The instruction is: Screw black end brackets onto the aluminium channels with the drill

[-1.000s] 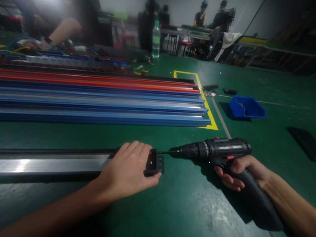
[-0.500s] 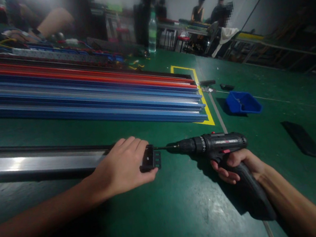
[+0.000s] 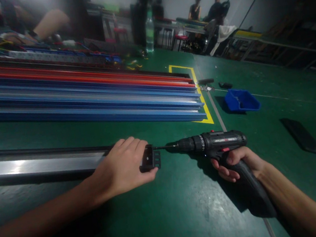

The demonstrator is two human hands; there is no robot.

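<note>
My left hand (image 3: 126, 163) is wrapped over the end of a long metal profile (image 3: 42, 165) with a shiny face and dark edges. Its fingers and thumb hold a black slotted end cap (image 3: 149, 159) at that end, partly hidden by the hand. In my right hand (image 3: 239, 164) is a black cordless drill (image 3: 222, 141), gripped by its handle with a finger at the trigger. A long thin bit (image 3: 164, 147) runs from the chuck to the end cap's upper edge; the exact contact of its tip is hard to make out.
Blue profiles (image 3: 115, 106) and red profiles (image 3: 82, 72) lie beyond, ending near a yellow tape outline (image 3: 208, 112). On the green table (image 3: 187, 208) are a blue bin (image 3: 241, 101), a black flat piece (image 3: 301, 134) and a bottle (image 3: 149, 34). A co-worker's arm (image 3: 51, 23) is among wires.
A small light now shows on the drill below its chuck. The background has shifted slightly as the camera moved; both hands keep almost the same hold and place.
</note>
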